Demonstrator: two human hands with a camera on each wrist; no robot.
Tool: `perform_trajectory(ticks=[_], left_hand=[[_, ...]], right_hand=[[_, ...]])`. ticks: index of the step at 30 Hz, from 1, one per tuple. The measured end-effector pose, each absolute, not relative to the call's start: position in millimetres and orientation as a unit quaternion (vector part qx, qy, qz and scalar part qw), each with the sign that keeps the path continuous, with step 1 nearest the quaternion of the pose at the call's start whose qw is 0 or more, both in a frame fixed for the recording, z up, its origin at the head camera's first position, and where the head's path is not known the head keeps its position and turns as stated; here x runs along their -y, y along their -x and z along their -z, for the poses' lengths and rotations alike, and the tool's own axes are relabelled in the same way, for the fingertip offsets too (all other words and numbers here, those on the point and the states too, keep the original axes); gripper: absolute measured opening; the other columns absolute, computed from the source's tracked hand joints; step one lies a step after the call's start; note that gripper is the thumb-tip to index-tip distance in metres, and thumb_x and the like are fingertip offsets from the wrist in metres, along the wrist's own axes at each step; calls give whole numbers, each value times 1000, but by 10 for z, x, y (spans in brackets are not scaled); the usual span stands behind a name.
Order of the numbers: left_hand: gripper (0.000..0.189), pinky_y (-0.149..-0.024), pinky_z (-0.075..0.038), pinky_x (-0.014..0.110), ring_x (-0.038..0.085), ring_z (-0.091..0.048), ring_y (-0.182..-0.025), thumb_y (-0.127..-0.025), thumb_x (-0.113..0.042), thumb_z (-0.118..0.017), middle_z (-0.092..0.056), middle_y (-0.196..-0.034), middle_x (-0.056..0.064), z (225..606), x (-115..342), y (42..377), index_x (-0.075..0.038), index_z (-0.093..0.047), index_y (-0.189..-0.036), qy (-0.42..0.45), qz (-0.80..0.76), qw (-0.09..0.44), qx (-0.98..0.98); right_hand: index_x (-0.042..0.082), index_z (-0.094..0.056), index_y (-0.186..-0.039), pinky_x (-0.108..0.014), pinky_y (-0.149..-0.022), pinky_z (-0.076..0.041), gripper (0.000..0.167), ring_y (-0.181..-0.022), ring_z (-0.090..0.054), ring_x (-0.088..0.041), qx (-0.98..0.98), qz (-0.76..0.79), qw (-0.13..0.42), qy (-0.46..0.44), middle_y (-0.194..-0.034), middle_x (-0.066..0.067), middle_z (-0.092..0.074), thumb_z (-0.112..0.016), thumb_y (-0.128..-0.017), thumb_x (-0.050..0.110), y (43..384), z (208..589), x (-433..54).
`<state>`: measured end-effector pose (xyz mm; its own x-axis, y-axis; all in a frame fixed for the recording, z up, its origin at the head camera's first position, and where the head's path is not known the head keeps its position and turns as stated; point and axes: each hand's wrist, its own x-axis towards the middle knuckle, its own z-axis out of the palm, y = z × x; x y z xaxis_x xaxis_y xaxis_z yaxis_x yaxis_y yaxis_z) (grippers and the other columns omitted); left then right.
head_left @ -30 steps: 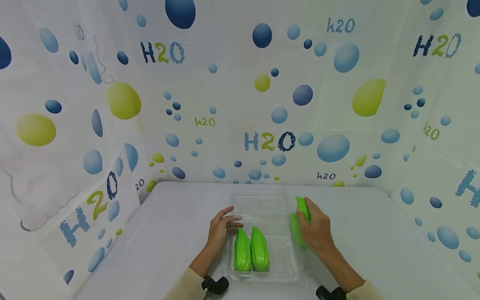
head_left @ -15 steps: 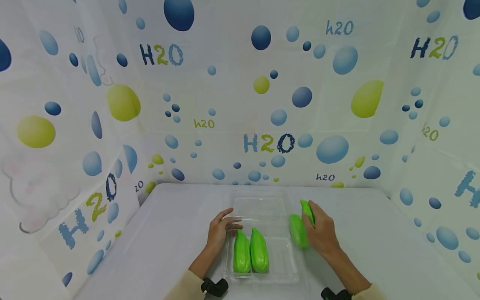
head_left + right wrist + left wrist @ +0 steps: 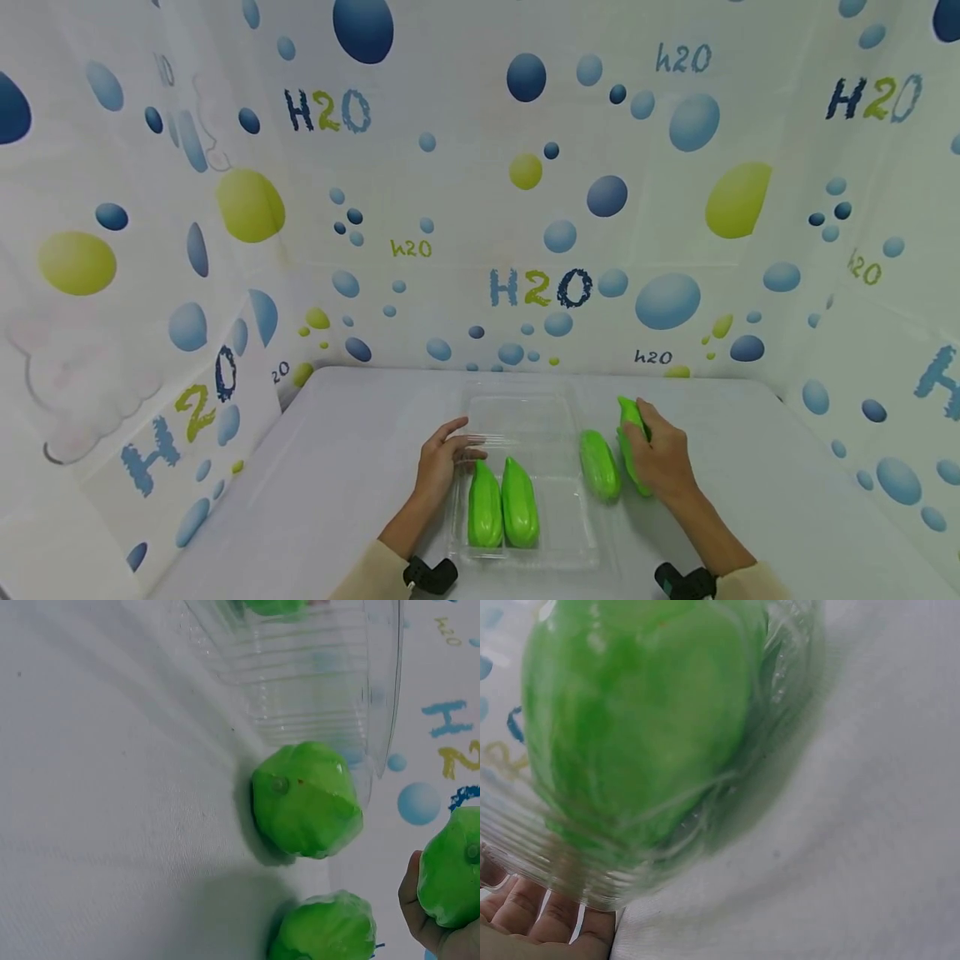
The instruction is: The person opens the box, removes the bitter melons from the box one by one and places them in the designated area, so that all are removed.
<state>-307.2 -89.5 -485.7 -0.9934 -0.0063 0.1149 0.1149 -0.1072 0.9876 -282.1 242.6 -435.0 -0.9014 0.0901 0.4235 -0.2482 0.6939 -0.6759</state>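
My right hand (image 3: 663,454) grips a long green toy vegetable (image 3: 628,410) with a pointed tip, right of the container; the right wrist view shows it as a rounded green end (image 3: 457,862) in the fingers. Two similar ones, a nearer green vegetable (image 3: 307,799) and a further green vegetable (image 3: 322,930), lie on the table; in the head view the hand partly covers one. My left hand (image 3: 438,458) rests at the left side of a clear plastic container (image 3: 558,529), fingers against it by the hinge. Inside lie two green vegetables, left (image 3: 484,508) and right (image 3: 520,504).
The container's clear lid (image 3: 521,414) lies folded back behind its base. A white cloth covers the table (image 3: 360,467). Behind it hangs a white curtain (image 3: 457,192) printed with bubbles and H2O lettering.
My right hand has shifted right with the green vegetable it holds, uncovering another beside the container. More green shows below the hand. The left hand and container have stayed put.
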Motion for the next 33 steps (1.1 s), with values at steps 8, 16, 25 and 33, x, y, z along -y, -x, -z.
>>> perform_trajectory(ticks=[8,16,25,33], left_hand=[[44,-73,-58,36,43,-72,-95,-104,-4,-44,-72,-115,26,4778,896,3002,5,-46,-146,48,742,42,667],[44,-71,-57,30,29,-76,-88,-104,-8,-45,-74,-112,22,4833,883,3035,4,-46,-147,49,733,55,677],[45,-72,-57,32,32,-75,-89,-104,-8,-45,-73,-111,24,4830,882,3040,3,-45,-148,44,734,52,675],[43,-75,-58,37,44,-72,-95,-104,-3,-44,-70,-114,29,4703,893,2960,6,-47,-145,48,743,37,667]], right_hand=[[-6,-42,-150,-55,-106,-44,54,-135,-50,-38,890,-399,222,3,-149,-25,-46,-49,-104,21,2829,4296,-2533],[-2,-51,-145,-55,-109,-42,50,-134,-51,-37,877,-414,244,18,-144,-19,-52,-55,-102,25,2873,4322,-2658],[-1,-54,-143,-34,-93,-49,46,-113,-61,-29,881,-398,256,7,-140,-19,-57,-51,-106,27,2917,4383,-2772],[-7,-53,-141,-36,-73,-49,46,-76,-59,-24,897,-366,247,-7,-132,-27,-61,-47,-106,22,2927,4398,-2886]])
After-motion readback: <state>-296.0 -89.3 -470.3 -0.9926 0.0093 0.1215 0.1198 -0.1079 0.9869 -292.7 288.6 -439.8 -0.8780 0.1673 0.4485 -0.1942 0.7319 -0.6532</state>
